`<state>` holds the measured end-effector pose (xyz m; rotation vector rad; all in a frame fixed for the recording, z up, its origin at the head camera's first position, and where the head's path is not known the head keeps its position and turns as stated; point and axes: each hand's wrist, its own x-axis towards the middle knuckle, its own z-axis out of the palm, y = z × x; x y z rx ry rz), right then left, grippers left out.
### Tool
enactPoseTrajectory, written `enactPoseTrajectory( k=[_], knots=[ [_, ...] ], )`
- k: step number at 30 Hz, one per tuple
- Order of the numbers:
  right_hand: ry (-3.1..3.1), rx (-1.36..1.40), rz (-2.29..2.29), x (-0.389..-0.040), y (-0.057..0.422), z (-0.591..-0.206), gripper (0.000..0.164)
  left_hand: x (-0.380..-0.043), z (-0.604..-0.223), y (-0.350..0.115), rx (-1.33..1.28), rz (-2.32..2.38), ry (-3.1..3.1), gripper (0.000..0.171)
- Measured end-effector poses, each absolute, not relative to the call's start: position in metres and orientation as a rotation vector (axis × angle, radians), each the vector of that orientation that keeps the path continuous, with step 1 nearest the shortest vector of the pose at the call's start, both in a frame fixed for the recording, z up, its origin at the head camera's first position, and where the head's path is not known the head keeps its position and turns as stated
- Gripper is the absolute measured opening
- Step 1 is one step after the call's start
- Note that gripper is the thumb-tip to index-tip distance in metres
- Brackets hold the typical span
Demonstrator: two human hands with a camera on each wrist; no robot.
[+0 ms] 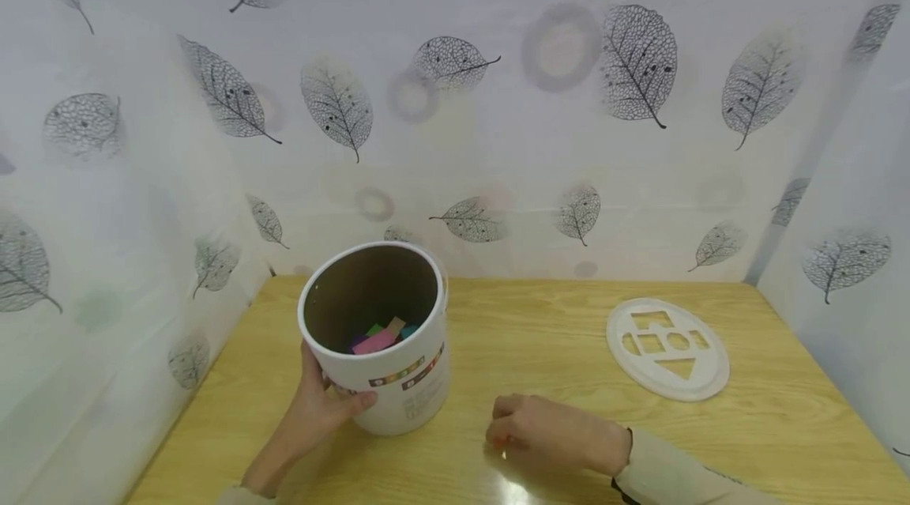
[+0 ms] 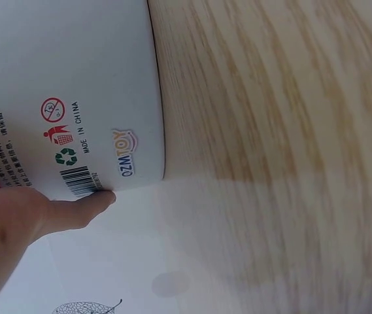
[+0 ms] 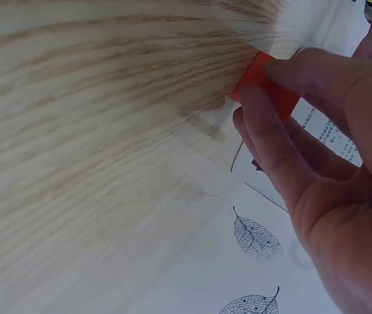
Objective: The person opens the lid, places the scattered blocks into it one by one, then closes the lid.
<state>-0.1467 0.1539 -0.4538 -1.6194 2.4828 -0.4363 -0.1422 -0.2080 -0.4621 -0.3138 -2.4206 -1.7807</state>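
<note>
A white toy bucket [image 1: 426, 378] with printed labels stands left of the table's middle, its mouth toward me. Several coloured blocks [image 1: 375, 341], pink, green, tan and blue among them, lie inside. My left hand [image 1: 313, 406] grips the bucket's left side, thumb across the front wall; the other fingers are mostly hidden behind it. To the right of the bucket, low over the table, my right hand [image 1: 547, 430] pinches a flat orange-red block [image 3: 285, 98] between thumb and fingers. A small dark purple corner [image 3: 256, 165] peeks out beyond those fingers in the right wrist view.
At the right on the wooden table [image 1: 526, 347] lies a round white lid [image 1: 700, 380] with several shaped cutouts, including a triangle, a circle and rectangles. Leaf-patterned white sheeting [image 1: 455, 157] encloses the table at the back and both sides.
</note>
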Motion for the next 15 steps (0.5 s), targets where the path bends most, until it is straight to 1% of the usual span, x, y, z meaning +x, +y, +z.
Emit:
enactPoseTrajectory(
  k=[5,10,15],
  knots=[
    [2.463,-1.66,-0.554,-0.148,0.155,-0.456,0.014,-0.141,-0.462,-0.208,-0.308,-1.786,-2.418,0.132],
    [2.43,-1.652,-0.755,-0.152,0.156,-0.456,0.011,-0.141,-0.461,-0.207,-0.287,-1.792,-2.446,0.128],
    [2.482,-1.576,-0.873,-0.159,0.16,-0.452,0.015,-0.141,-0.461,-0.208,-0.314,-1.802,-2.438,0.129]
  ],
)
